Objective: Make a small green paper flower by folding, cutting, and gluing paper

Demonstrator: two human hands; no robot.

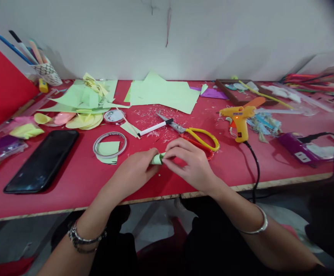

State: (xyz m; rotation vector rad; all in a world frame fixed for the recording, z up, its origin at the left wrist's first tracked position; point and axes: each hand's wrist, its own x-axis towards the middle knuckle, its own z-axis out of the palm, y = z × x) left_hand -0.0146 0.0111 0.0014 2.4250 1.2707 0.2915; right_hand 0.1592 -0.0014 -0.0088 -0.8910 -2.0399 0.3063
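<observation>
Both my hands meet over the red table (80, 180) near its front edge. My left hand (136, 168) is closed around one end of a small rolled piece of light green paper (157, 158). My right hand (188, 161) pinches the other end of the same roll with its fingertips. Just behind my right hand lie scissors with yellow and red handles (195, 136) and a white marker with a black cap (155, 127). A ring of tape (109, 144) with a green paper scrap inside lies left of my hands.
A black phone (44, 160) lies at the left. Green paper sheets (162, 92) and yellow and pink cut-outs (80, 115) cover the back. A yellow glue gun (238, 119) stands at the right, its cord running off the edge. A pen cup (47, 71) stands far left.
</observation>
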